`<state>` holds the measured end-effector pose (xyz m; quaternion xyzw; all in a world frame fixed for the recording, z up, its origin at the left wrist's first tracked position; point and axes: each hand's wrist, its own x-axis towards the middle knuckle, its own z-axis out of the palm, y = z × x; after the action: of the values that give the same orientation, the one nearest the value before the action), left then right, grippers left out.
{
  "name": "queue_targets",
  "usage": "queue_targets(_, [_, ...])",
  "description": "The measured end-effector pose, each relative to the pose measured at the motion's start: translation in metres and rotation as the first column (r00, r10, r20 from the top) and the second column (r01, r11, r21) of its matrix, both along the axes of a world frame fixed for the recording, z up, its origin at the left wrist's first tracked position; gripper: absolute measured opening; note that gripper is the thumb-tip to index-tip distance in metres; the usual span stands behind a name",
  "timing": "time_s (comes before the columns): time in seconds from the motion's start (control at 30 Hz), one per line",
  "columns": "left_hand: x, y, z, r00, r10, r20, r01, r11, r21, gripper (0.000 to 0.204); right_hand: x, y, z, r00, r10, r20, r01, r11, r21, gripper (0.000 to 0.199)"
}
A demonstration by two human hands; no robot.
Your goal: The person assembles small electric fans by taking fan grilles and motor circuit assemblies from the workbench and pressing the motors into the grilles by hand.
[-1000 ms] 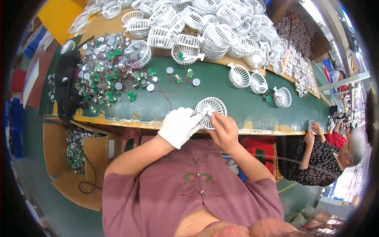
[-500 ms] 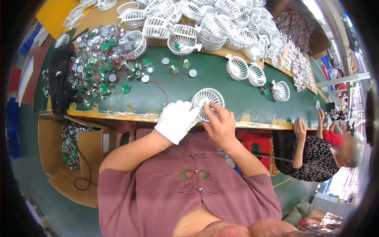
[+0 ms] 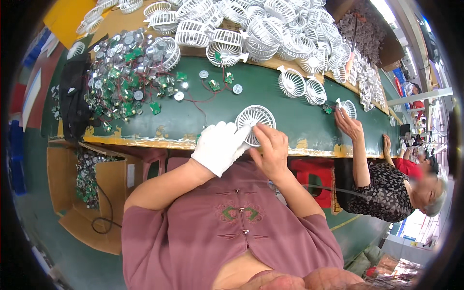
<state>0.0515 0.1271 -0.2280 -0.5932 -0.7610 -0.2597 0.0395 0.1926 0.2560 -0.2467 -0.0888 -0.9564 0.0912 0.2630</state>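
A round white plastic fan cage (image 3: 254, 114) is held at the table's front edge, its ribbed inside facing up. My left hand (image 3: 218, 149), in a white glove, is closed on the cage's near left side. My bare right hand (image 3: 271, 151) grips the near right side, fingers bent over the rim. Whatever lies under the fingertips is hidden. Just beyond the cage, small green circuit boards (image 3: 214, 85) and round grey discs (image 3: 203, 74) lie on the green table (image 3: 270, 94), joined by thin red wires.
White fan cages (image 3: 263, 34) are heaped at the back. A pile of wired boards and motors (image 3: 130, 77) covers the left. Loose cages (image 3: 291, 83) lie to the right. At right a co-worker's hand (image 3: 350, 126) touches another cage (image 3: 349, 109). An open cardboard box (image 3: 108, 203) stands below left.
My hands and the fan cage stay nearly in place. The co-worker at right has reached forward, from the table edge to a fan cage.
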Motion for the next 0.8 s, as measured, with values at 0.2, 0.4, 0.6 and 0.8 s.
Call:
queue_targets(0.2, [-0.012, 0.01, 0.005, 0.993, -0.094, 0.073, 0.102, 0.987, -0.122, 0.049, -0.004, -0.001, 0.006, 0.995, -0.012, 0.099, 0.006, 0.999, 0.053, 0.05])
queue_targets(0.4, [-0.013, 0.015, 0.007, 0.994, -0.09, 0.059, 0.098, 0.983, -0.157, 0.05, -0.007, -0.001, 0.007, 0.996, -0.006, 0.085, 0.002, 0.999, 0.046, 0.048])
queue_targets(0.6, [-0.015, 0.015, 0.008, 0.954, -0.074, 0.291, 0.122, 0.981, -0.15, 0.05, 0.001, 0.004, -0.008, 0.999, 0.009, -0.042, -0.018, 0.97, -0.241, 0.067])
queue_targets(0.8, [-0.011, 0.014, 0.004, 0.948, -0.023, 0.316, 0.07, 0.988, -0.139, 0.055, -0.002, 0.003, -0.001, 1.0, -0.005, -0.005, 0.004, 0.986, -0.164, 0.065])
